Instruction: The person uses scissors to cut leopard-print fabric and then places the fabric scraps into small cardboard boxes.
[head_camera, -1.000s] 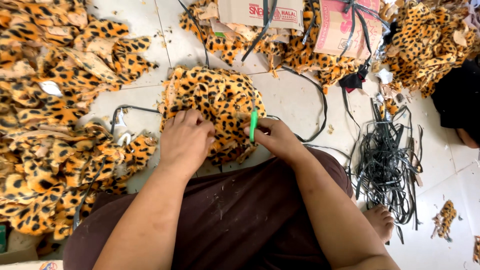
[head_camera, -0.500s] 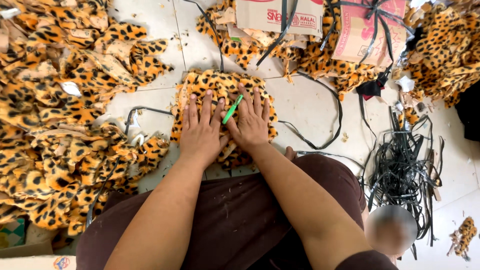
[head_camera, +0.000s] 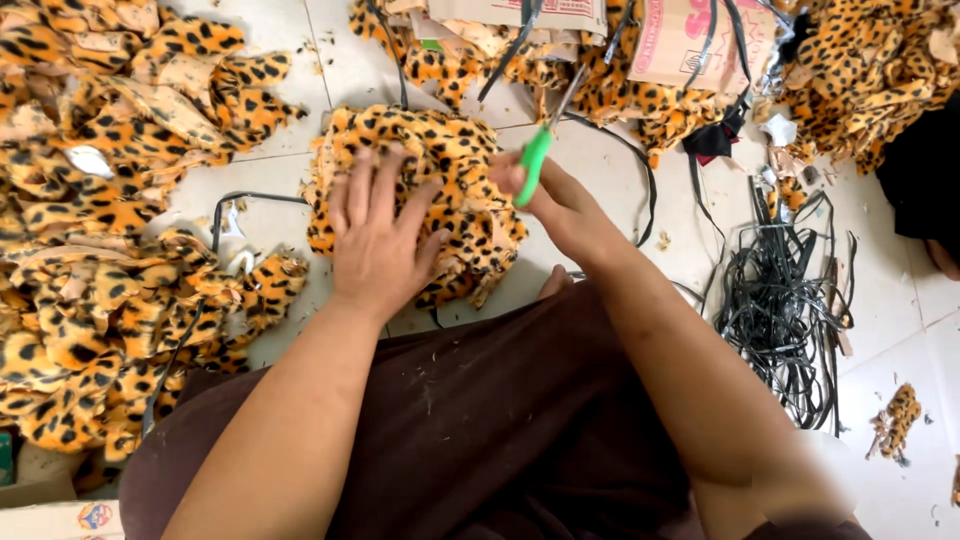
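A bundle of orange leopard-print fabric pieces lies on the white tiled floor in front of my knees. My left hand rests flat on its left part, fingers spread. My right hand sits at the bundle's right edge and grips small scissors with a green handle, whose blades point up and away. My lap is covered with dark brown cloth.
A large heap of leopard-print scraps fills the left side. Cardboard boxes and more scraps lie at the top. A tangle of black straps lies on the right. Another person's dark clothing shows at the right edge.
My right hand has lifted off the bundle and shifted right, with the scissors now pointing up. My left hand stays pressed on the fabric.
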